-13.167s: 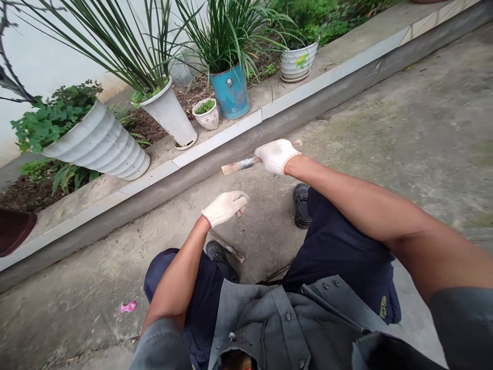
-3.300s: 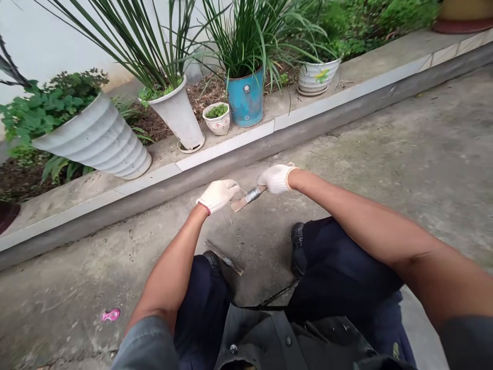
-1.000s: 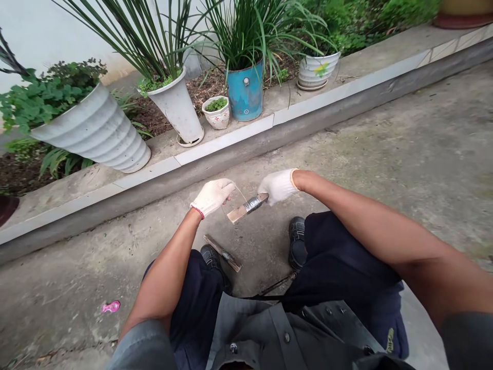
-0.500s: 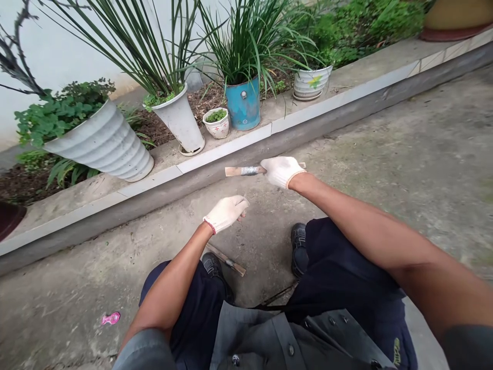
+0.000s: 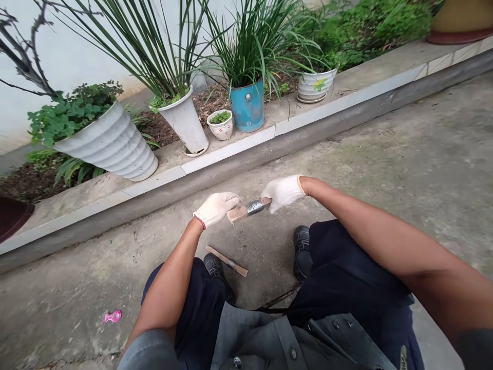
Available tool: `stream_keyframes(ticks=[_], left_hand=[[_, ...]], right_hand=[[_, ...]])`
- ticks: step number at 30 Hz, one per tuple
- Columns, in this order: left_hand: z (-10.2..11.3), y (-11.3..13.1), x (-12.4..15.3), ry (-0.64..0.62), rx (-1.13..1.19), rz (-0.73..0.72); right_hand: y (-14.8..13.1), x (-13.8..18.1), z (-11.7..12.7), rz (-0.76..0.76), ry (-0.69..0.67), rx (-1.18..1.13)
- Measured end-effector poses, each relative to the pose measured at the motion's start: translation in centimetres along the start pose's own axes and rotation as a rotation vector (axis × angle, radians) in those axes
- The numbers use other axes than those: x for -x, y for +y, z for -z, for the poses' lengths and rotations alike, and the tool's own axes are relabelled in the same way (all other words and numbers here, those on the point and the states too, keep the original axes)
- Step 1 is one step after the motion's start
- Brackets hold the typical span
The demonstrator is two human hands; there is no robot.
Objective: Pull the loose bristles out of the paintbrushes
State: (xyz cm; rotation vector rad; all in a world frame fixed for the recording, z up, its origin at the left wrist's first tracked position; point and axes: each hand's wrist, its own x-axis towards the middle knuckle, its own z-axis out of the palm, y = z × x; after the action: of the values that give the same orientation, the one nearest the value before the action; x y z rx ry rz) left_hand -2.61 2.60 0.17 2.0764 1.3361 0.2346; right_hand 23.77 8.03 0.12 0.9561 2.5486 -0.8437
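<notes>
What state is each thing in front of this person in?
wire-wrapped stick: held in the air, tilted.
right hand: gloved, gripping one end of it.
left hand: gloved, closed at its other end.
second stick: lying flat on the concrete.
pink scrap: lying on the concrete.
blue pot: upright, planted.

no text, number or brand can be read anywhere. the ribbed white pot [image 5: 316,85] far on the ledge bears only a yellow-green painted motif. the small white bowl-shaped pot [image 5: 221,129] bears only red marks. a yellow mark [image 5: 402,353] on the dark blue trousers [image 5: 346,288], near right, is illegible.
</notes>
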Motion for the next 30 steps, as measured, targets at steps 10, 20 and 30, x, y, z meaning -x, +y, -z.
stream_keyframes(ticks=[10, 20, 30], left_hand=[[-1.5, 1.0, -0.5, -0.002, 0.254, 0.151], [-2.4, 1.9, -0.3, -0.054, 0.107, 0.134], [0.1, 1.1, 0.3, 0.054, -0.053, 0.103]], right_hand=[[0.2, -1.5, 1.7, -0.307, 0.421, -0.027], [1.0, -2.3, 1.2, -0.531, 0.439, 0.208], [-0.7, -2.7, -1.0, -0.192, 0.005, 0.265]])
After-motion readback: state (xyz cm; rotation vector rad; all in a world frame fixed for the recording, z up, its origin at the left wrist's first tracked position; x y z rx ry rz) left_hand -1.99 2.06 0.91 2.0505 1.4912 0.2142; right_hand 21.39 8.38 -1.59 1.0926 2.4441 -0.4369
